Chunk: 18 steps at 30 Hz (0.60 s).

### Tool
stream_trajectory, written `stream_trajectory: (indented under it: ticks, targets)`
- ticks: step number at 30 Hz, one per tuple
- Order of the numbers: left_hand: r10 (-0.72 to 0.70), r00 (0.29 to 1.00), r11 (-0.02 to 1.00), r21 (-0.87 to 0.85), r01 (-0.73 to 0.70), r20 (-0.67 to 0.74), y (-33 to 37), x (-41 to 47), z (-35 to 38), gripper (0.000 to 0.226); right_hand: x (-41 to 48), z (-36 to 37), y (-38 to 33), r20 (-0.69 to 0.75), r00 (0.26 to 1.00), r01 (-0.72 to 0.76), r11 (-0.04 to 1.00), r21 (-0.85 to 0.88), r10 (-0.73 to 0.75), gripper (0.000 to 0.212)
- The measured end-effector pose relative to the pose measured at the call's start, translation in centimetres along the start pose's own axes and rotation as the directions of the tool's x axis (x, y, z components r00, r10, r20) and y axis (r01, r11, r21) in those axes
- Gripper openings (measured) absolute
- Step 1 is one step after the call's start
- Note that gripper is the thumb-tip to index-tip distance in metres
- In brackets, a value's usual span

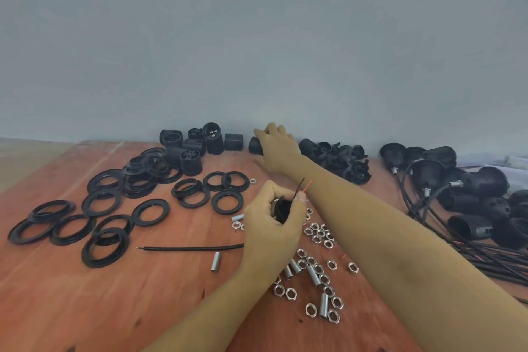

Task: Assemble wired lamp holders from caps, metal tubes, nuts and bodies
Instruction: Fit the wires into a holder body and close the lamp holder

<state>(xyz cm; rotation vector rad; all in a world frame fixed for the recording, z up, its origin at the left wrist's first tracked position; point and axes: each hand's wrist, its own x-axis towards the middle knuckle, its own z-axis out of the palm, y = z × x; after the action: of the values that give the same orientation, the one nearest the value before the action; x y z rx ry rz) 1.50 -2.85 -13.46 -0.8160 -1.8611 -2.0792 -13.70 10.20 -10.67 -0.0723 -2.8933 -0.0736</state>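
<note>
My left hand (271,220) grips a black cap (283,210) above the table's middle, with thin black and red wire ends (303,186) sticking up past the thumb. A black cable (194,248) trails left from that hand across the table. My right hand (275,148) reaches to the back by the wall, its fingers curled over a black lamp holder body (255,146). More black bodies (197,146) stand to its left. Silver nuts (320,234) and threaded metal tubes (314,276) lie scattered beneath my arms.
Several black threaded rings (100,203) are spread over the left of the red wooden table (85,308). A pile of small black caps (343,160) lies at the back. Wired, finished holders (463,188) with black cables are heaped at the right. A lone tube (215,261) lies near the cable.
</note>
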Motion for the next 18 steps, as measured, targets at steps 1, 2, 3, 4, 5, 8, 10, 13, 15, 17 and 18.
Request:
stream_trajectory:
  ticks: [1, 2, 3, 4, 5, 8, 10, 13, 15, 17, 18]
  targets:
    - [-0.001, 1.000, 1.000, 0.005, 0.001, -0.011, 0.0, 0.0, 0.0, 0.021, 0.1, 0.1, -0.2, -0.017, 1.000, -0.012, 0.999, -0.036, 0.012, 0.054]
    - [-0.003, 1.000, 1.000, 0.006, 0.003, -0.018, 0.0, 0.1, 0.0, 0.021, 0.2, 0.1, -0.4, -0.034, 0.999, -0.017, 0.998, -0.055, 0.016, 0.051]
    - [-0.006, 1.000, 1.000, 0.007, 0.006, -0.016, 0.0, 0.1, 0.0, 0.020, 0.2, 0.1, -0.5, -0.055, 0.998, -0.015, 0.999, -0.052, 0.013, 0.048]
    - [-0.007, 1.000, 1.000, 0.011, 0.007, -0.011, 0.0, 0.1, 0.0, 0.019, 0.2, 0.1, -0.5, -0.079, 0.997, -0.007, 0.999, -0.035, 0.004, 0.044]
    - [-0.002, 1.000, 1.000, 0.017, 0.002, -0.008, 0.0, 0.1, 0.0, 0.017, 0.1, 0.0, -0.5, -0.101, 0.995, 0.012, 1.000, -0.014, -0.014, 0.039]
    - [0.057, 0.998, 0.997, 0.055, -0.055, -0.024, 0.1, 0.2, -0.1, 0.013, -1.0, 0.1, -0.3, -0.135, 0.987, 0.087, 0.996, 0.028, -0.082, 0.033]
    - [0.101, 0.995, 0.991, 0.093, -0.099, -0.016, 0.1, 0.4, -0.2, 0.011, -2.0, 0.2, -0.1, -0.102, 0.990, 0.106, 0.992, 0.065, -0.099, 0.043]
    - [0.113, 0.994, 0.987, 0.117, -0.112, 0.000, 0.4, 0.4, -0.3, 0.010, -3.8, -0.1, 0.4, -0.068, 0.997, 0.065, 0.956, 0.286, -0.048, 0.054]
    - [0.104, 0.995, 0.988, 0.118, -0.104, 0.007, 0.6, 0.4, -0.3, 0.015, -5.5, -1.3, 0.9, -0.138, 0.988, 0.016, 0.837, 0.547, 0.072, 0.056]
    - [0.107, 0.994, 0.987, 0.120, -0.108, 0.016, 0.8, 0.5, -0.3, 0.019, -7.5, -3.1, 1.4, -0.147, 0.951, -0.039, 0.577, 0.816, 0.271, 0.050]
    - [0.113, 0.993, 0.986, 0.126, -0.114, 0.015, 0.9, 0.6, -0.3, 0.020, -8.6, -4.0, 1.7, -0.096, 0.930, -0.054, 0.390, 0.919, 0.355, 0.043]
